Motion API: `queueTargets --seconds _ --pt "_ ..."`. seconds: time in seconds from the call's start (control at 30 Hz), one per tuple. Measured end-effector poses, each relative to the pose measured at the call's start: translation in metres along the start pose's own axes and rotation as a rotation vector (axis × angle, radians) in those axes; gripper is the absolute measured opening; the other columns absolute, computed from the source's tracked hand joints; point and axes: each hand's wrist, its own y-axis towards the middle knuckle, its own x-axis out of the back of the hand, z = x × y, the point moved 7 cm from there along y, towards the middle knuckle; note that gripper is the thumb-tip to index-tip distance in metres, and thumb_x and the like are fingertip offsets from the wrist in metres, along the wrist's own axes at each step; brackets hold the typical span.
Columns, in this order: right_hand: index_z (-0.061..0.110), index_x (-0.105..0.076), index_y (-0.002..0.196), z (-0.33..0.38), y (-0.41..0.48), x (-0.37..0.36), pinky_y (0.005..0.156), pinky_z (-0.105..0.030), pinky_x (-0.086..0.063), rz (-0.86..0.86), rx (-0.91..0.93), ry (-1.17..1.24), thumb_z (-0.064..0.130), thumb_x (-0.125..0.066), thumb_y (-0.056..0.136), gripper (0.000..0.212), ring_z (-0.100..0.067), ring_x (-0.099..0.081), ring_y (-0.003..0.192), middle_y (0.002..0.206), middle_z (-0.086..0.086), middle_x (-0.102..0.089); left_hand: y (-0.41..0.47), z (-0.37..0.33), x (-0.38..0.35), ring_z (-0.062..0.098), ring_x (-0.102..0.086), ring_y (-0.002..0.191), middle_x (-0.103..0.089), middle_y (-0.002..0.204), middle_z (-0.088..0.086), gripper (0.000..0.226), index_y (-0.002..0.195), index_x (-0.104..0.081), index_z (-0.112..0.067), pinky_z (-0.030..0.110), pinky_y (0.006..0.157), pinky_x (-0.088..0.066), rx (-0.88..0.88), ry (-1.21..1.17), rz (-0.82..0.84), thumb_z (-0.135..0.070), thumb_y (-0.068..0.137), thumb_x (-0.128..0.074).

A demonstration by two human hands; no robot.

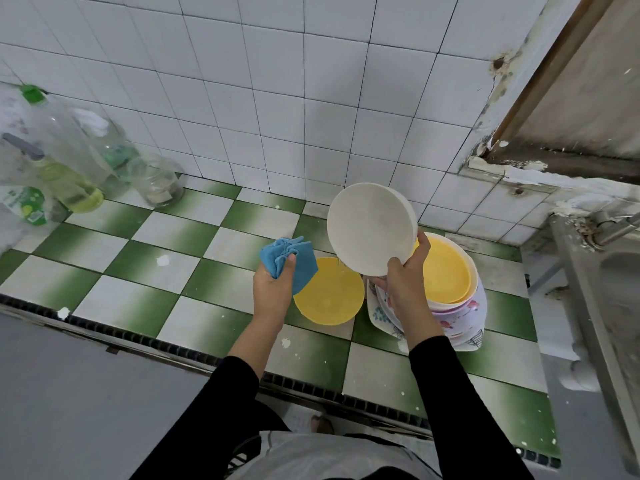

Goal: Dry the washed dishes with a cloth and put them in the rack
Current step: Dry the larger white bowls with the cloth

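Left hand (273, 285): closed round a bunched blue cloth (294, 261), held raised just left of the dish, likely ready to wipe.
Right hand (405, 278): grips the lower edge of a white dish (370, 230). The dish is lifted off the bench and tilted on edge, its broad face turned toward the cloth, probably so it can be wiped.
Below the 2 hands: 1 yellow bowl (329, 296) sits on the green-and-white tiled bench (145, 265).
Behind the right hand: a stack of flowered plates (460, 317), topped by a 2nd yellow bowl (446, 271), apparently not yet dried.
Far left of the left hand: bottles (62, 168) against the tiled wall.
Rack: not in view.
Stage: judging by the gap between cloth and dish, wiping has not yet begun.
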Motion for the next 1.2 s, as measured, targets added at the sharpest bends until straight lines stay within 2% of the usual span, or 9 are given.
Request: queueTargets --seconds 0.17,0.37,0.53,0.67,0.73,0.87,1.03,1.13,1.2 --pt "0.042 -0.012 0.15 -0.001 0.0 0.0 0.079 -0.055 -0.061 -0.007 0.008 -0.042 -0.002 -0.052 0.093 0.082 -0.026 -0.046 0.119 0.131 0.004 -0.037 0.0 0.001 -0.002 0.006 -0.058 0.085 -0.06 0.091 -0.009 0.017 0.113 -0.054 -0.025 0.021 0.066 -0.05 -0.006 -0.001 -0.002 -0.032 0.097 -0.057" --pt "0.045 -0.013 0.148 -0.003 -0.001 0.0 0.077 -0.056 -0.061 -0.002 0.048 -0.054 0.0 -0.053 0.093 0.081 -0.018 -0.05 0.111 0.133 0.004 -0.039 0.0 0.001 -0.006 0.01 -0.06 0.088 -0.062 0.092 -0.007 0.015 0.112 -0.055 -0.025 0.023 0.069 -0.051 -0.008 -0.019 0.003 -0.03 0.098 -0.058" --pt "0.032 -0.019 0.151 -0.006 0.0 0.0 0.084 -0.05 -0.06 -0.033 0.041 -0.085 0.001 -0.049 0.095 0.071 -0.015 -0.052 0.102 0.113 0.018 -0.045 0.0 0.004 -0.006 0.013 -0.061 0.093 -0.062 0.096 -0.006 0.02 0.115 -0.054 -0.025 0.025 0.073 -0.053 0.0 -0.015 -0.002 -0.032 0.097 -0.058" --pt "0.024 -0.029 0.146 -0.004 -0.002 0.0 0.086 -0.054 -0.059 -0.046 0.067 -0.122 0.003 -0.051 0.094 0.061 -0.013 -0.053 0.1 0.11 0.018 -0.048 0.0 0.005 -0.005 0.015 -0.061 0.096 -0.062 0.1 -0.003 0.024 0.118 -0.055 -0.021 0.023 0.071 -0.051 -0.002 -0.008 -0.006 -0.033 0.097 -0.057" --pt "0.024 -0.031 0.144 -0.002 -0.004 0.0 0.086 -0.056 -0.059 -0.044 0.083 -0.123 0.006 -0.053 0.092 0.059 -0.012 -0.053 0.101 0.11 0.016 -0.049 0.0 0.005 -0.005 0.014 -0.061 0.095 -0.062 0.099 -0.003 0.028 0.121 -0.056 -0.018 0.021 0.069 -0.05 -0.001 -0.004 -0.011 -0.032 0.097 -0.058" --pt "0.025 -0.034 0.142 0.003 -0.009 -0.003 0.083 -0.056 -0.059 -0.016 0.118 -0.103 0.023 -0.052 0.077 0.067 -0.015 -0.054 0.106 0.113 0.013 -0.051 0.0 0.007 -0.005 0.016 -0.061 0.096 -0.063 0.101 0.0 0.032 0.124 -0.057 -0.014 0.021 0.068 -0.049 0.012 -0.001 -0.018 -0.033 0.097 -0.058" --pt "0.028 -0.033 0.143 0.007 -0.014 -0.007 0.081 -0.055 -0.06 0.023 0.142 -0.054 0.034 -0.052 0.073 0.073 -0.017 -0.052 0.113 0.117 0.012 -0.049 -0.002 0.006 -0.005 0.014 -0.06 0.092 -0.062 0.1 0.0 0.03 0.122 -0.057 -0.014 0.02 0.066 -0.048 0.025 0.001 -0.025 -0.031 0.098 -0.057" --pt "0.028 -0.031 0.145 0.01 -0.017 -0.009 0.082 -0.055 -0.06 0.025 0.166 -0.061 0.029 -0.052 0.079 0.069 -0.018 -0.051 0.117 0.119 0.013 -0.048 -0.004 0.005 -0.005 0.006 -0.059 0.088 -0.062 0.1 -0.002 0.029 0.123 -0.057 -0.016 0.017 0.064 -0.047 0.029 -0.015 -0.024 -0.031 0.098 -0.057" --pt "0.027 -0.03 0.146 0.01 -0.017 -0.008 0.083 -0.054 -0.06 0.026 0.166 -0.043 0.026 -0.05 0.079 0.069 -0.017 -0.05 0.116 0.119 0.013 -0.047 -0.005 0.005 -0.005 0.006 -0.059 0.088 -0.062 0.102 -0.001 0.031 0.124 -0.056 -0.014 0.017 0.065 -0.047 0.037 -0.025 -0.026 -0.031 0.098 -0.057"
